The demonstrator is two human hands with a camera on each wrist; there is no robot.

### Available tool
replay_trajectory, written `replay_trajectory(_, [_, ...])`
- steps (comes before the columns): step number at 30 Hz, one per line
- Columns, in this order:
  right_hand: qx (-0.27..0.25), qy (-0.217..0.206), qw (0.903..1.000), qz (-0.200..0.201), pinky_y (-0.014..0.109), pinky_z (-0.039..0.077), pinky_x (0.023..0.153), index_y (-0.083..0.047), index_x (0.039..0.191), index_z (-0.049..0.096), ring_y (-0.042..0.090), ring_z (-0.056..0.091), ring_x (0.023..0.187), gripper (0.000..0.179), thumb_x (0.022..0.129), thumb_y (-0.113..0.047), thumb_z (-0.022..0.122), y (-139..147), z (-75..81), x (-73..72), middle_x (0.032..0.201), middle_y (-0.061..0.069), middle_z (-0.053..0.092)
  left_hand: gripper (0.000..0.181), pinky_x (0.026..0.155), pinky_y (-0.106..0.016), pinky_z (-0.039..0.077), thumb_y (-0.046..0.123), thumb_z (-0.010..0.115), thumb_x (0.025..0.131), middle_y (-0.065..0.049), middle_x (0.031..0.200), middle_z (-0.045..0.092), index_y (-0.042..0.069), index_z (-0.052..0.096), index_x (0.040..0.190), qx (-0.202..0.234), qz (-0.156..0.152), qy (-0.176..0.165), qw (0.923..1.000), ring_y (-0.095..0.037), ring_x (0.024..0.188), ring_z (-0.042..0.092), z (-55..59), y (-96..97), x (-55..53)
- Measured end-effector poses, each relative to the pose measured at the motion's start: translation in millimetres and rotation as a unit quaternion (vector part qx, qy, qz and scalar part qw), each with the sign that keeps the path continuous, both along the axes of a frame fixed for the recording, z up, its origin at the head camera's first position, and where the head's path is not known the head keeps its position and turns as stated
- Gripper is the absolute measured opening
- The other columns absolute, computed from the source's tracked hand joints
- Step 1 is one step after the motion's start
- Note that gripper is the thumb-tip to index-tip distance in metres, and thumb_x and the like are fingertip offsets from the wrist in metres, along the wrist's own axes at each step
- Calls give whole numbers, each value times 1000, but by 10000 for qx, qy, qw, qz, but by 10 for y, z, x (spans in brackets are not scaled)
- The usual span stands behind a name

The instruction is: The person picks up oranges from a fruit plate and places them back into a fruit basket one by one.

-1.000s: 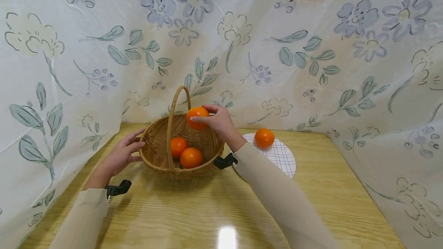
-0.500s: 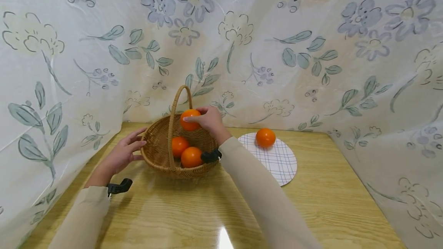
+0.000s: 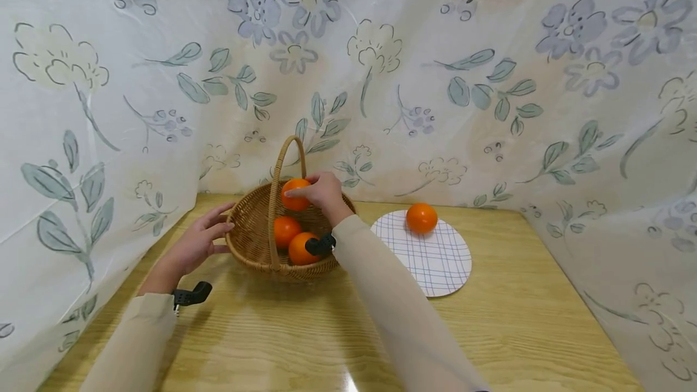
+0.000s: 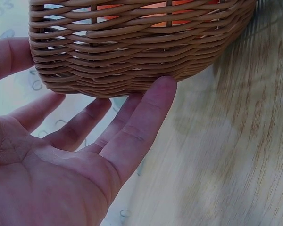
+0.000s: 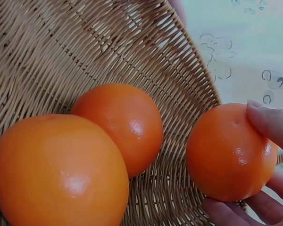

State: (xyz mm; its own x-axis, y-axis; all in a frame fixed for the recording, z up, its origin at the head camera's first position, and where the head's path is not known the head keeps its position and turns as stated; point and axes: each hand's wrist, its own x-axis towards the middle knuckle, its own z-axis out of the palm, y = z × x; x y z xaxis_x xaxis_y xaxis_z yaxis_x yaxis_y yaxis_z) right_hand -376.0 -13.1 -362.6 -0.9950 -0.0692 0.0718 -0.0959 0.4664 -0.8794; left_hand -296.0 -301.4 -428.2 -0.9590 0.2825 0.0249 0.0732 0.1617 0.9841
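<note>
Within the wicker basket (image 3: 247, 222), my right hand (image 3: 327, 195) holds an orange (image 3: 294, 196) between thumb and fingers, just beyond the tall handle. Two other oranges lie low in the basket: one darker orange (image 5: 120, 122) and, nearer the wrist camera, a second orange (image 5: 61, 174) that partly covers it. My left hand (image 3: 195, 245) is at the basket's left side, its fingers spread and fairly straight. In the left wrist view, those fingertips (image 4: 162, 87) touch the outer weave, and bits of orange show through the gaps.
Right of the basket, a round white placemat (image 3: 435, 265) with blue checked lines lies on the wooden table (image 3: 272, 337). One more orange (image 3: 422, 218) sits near its back edge. Floral cloth (image 3: 381, 89) hangs behind and along both sides.
My right hand has moved left and slightly down with the orange, deeper into the basket. The left hand stays at the basket's side; the view has shifted a little.
</note>
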Motion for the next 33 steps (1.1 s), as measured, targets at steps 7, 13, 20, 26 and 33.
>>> replay_trajectory(7, [110,-105,9999,22,36,58,91,-10,129,72,27,64,110,64,73,-32,95,3,-83,-85,126,9,70,67,87,-39,61,26,48,110,-32,159,24,14,13,166,68,-51,9,10000,-17,118,59,-10,14,-6])
replay_trajectory(13, [346,-118,9993,117,38,57,95,-10,128,72,28,63,115,65,72,-31,95,16,-131,-91,128,9,70,67,87,-41,61,25,48,110,-32,159,25,14,13,166,38,-63,-2,10000,-24,123,57,-13,41,-27])
replay_trajectory(20, [466,-272,9985,48,38,56,99,-8,128,71,30,61,122,63,73,-29,94,11,-162,-94,131,10,68,66,87,-40,61,25,48,110,-31,159,25,14,14,166,88,-40,-29,9999,-20,119,59,-38,50,-47])
replay_trajectory(26, [567,-247,9981,60,40,56,100,-7,130,70,31,61,124,61,78,-29,92,56,-108,-90,132,11,68,66,87,-40,62,25,48,110,-32,157,26,13,14,166,77,-36,14,10000,-18,118,60,-27,40,-31])
replay_trajectory(33, [419,-90,9979,479,42,54,102,-5,128,72,30,62,119,56,80,-28,89,240,-13,-68,128,11,70,66,88,-40,61,25,48,111,-32,158,24,14,13,166,40,-33,-8,10000,-19,119,58,-5,5,-9])
